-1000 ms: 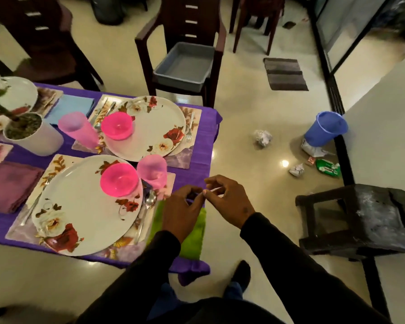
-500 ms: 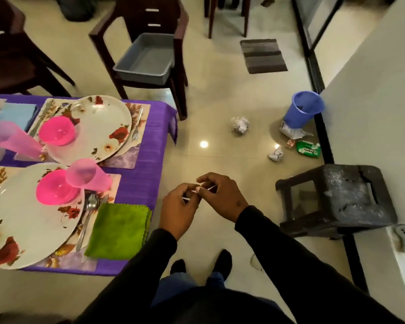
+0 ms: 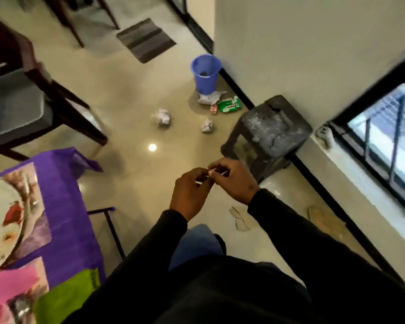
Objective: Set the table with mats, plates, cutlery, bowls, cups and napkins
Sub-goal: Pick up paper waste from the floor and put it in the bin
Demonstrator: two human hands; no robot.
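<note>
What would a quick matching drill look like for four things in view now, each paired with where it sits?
Things:
1. blue bin
2. green napkin
3. dark stool
4. grey tub

Places:
A. on a chair seat
B. on the purple tablecloth
C. on the floor by the wall corner, litter around it
D. against the wall under the window

Pairs: 1-C, 2-B, 3-D, 4-A

Purple-clothed table [image 3: 63,206] bears floral plate [image 3: 2,218], green napkin [image 3: 66,298].
</note>
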